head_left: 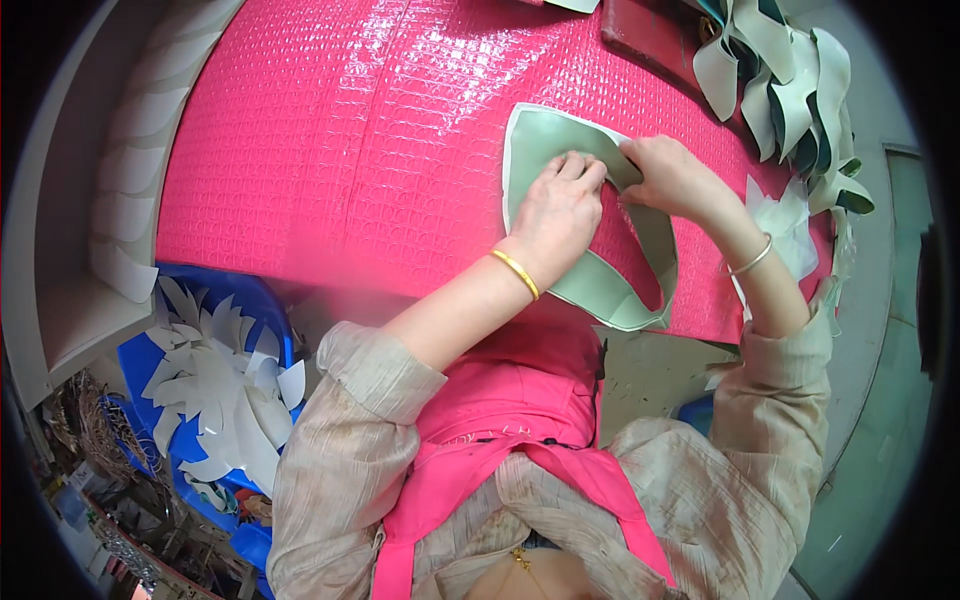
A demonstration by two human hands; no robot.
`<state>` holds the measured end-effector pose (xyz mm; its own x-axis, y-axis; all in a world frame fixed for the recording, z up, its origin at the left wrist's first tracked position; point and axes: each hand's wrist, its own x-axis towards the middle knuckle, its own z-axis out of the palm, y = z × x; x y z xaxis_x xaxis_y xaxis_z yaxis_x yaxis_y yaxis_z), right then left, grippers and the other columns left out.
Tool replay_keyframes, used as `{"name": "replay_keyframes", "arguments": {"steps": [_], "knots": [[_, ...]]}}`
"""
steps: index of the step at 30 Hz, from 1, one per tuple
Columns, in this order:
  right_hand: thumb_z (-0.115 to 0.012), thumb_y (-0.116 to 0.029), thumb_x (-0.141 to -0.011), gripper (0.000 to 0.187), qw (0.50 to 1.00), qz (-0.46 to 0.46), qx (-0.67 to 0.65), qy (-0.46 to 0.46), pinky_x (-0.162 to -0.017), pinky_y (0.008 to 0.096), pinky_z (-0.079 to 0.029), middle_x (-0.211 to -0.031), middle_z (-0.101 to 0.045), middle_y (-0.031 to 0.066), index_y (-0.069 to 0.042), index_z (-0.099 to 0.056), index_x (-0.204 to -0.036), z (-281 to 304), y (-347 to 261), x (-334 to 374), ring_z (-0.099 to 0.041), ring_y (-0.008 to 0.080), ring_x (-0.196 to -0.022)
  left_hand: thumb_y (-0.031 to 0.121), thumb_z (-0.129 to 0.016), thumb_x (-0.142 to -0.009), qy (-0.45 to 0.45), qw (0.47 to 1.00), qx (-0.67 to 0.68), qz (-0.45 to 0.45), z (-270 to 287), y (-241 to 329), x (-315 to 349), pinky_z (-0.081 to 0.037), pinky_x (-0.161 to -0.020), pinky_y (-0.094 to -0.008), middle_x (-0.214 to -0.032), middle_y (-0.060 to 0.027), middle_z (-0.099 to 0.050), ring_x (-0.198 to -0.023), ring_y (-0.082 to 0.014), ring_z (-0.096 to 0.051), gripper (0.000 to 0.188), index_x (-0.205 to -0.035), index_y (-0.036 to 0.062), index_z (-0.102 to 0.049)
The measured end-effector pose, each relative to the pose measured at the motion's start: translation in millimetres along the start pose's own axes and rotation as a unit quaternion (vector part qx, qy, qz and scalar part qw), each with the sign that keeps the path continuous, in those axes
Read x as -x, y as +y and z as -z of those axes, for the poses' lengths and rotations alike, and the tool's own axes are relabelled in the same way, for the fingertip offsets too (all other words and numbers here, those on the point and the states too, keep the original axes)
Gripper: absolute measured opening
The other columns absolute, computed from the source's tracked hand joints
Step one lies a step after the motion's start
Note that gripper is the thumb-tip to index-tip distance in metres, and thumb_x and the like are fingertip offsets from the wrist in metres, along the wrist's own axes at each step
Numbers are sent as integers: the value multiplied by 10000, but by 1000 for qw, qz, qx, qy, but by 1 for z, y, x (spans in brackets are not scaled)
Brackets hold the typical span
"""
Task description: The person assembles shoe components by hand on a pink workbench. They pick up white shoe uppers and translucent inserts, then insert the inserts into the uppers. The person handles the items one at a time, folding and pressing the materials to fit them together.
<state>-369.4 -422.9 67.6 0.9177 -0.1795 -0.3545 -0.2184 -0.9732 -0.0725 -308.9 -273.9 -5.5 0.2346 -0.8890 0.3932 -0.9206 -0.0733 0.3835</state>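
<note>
A pale green, leather-like piece (540, 145) with a white edge lies on the pink table cover (330, 150). It bends round in a loop, and pink cover shows through its opening. On its upper middle my left hand (565, 205) presses with curled fingers that are closed together. The fingertips are partly hidden, so what lies right under them does not show. My right hand (672, 178) pinches the upper right edge of the same piece between thumb and fingers.
A blue bin (270, 295) with several white curved cutouts (235, 400) stands at lower left. Stacked white pieces (125, 190) line the grey shelf at left. Limp pale strips (770, 50) hang over the far right corner, beside a dark red block (650, 40).
</note>
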Motion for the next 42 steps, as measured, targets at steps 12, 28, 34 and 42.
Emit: {"name": "replay_keyframes", "arguments": {"steps": [12, 28, 34, 42], "knots": [[-544, -44, -669, 148, 976, 76, 30, 201, -840, 430, -378, -722, -552, 93, -54, -504, -811, -24, -12, 36, -553, 251, -802, 112, -579, -727, -130, 965, 228, 2, 5, -23, -105, -457, -771, -365, -866, -142, -610, -823, -277, -582, 268, -979, 23, -603], [-630, -87, -687, 204, 956, -34, -143, 254, -638, 367, -447, -721, -546, 134, -2, -545, -852, -33, -36, 33, -535, 299, -660, 176, -600, -738, -24, 989, 143, -15, 7, -33, -94, -436, -640, -391, -788, -81, -582, -777, -263, -566, 106, -770, 79, -627], [-640, -120, -715, 217, 935, -109, -298, 159, -633, 411, -454, -746, -586, 217, 17, -570, -868, -24, -28, -2, -590, 353, -720, 93, -577, -764, 18, 999, 32, 10, 22, -17, 32, -425, -865, -376, -1086, -133, -547, -1048, -267, -507, 269, -1012, -11, -567], [-598, -151, -786, 211, 973, -88, -160, 139, -613, 449, -435, -713, -567, 250, 45, -528, -820, -29, -13, -14, -573, 388, -702, 123, -570, -754, 10, 999, 37, 30, 19, -16, 29, -401, -898, -346, -1100, -105, -524, -1051, -241, -489, 311, -1031, -18, -555]]}}
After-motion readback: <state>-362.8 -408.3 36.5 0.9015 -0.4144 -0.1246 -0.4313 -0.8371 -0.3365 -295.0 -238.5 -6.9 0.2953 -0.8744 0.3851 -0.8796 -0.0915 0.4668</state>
